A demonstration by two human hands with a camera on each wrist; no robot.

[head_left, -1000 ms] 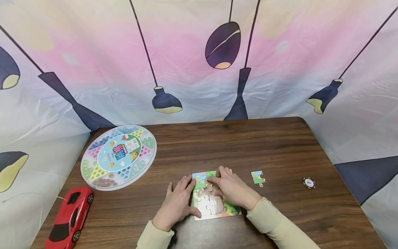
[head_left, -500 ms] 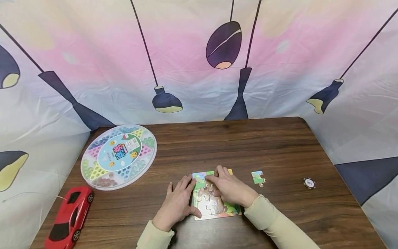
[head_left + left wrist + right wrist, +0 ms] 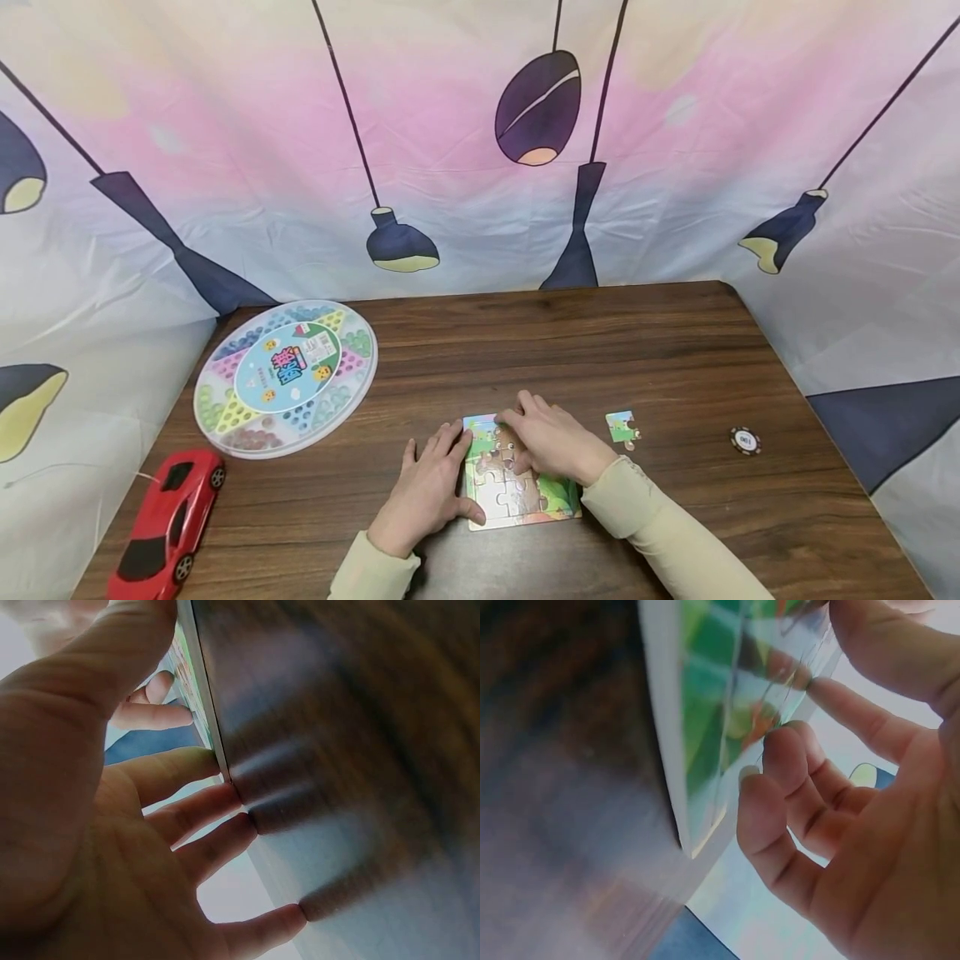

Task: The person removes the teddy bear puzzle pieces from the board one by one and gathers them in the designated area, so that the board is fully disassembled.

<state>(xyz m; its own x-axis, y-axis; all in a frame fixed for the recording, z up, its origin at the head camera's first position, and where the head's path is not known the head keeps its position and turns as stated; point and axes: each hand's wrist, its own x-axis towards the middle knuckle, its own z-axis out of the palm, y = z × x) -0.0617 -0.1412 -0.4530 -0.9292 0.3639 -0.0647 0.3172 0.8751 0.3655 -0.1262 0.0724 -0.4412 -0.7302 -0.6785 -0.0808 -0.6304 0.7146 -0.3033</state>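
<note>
A: Where does the puzzle (image 3: 491,497) lie now?

B: It lies flat on the dark wooden table (image 3: 660,350), in front of you and between your two hands. On its face one can see a brown animal with big eyes, and green around it.

A: And the left hand (image 3: 429,487), how is its grip?

B: Your left hand is released. Its fingers are spread at the left edge of the puzzle, and the thumb rests at the near left corner. In the left wrist view, the tip of your little finger touches the table, well apart from the other fingertips.

A: Then the right hand (image 3: 555,446)?

B: Your right hand is over the far right part of the puzzle, and its grip is loose. The index fingertip touches the printed face, while the other fingers are softly bent. This wrist view is rather blurred, so I cannot tell surely if your thumb touches the face also.

A: Which things are around?

B: Near your right hand, on its right side, a loose piece (image 3: 621,427) lies on the table. Farther right you have a round chip (image 3: 746,441). At your far left there is a round game box (image 3: 288,367) with coloured marbles, and nearer to you a red toy car (image 3: 171,521). Behind the table hangs a cloth (image 3: 465,167) with drawn lamps.
</note>
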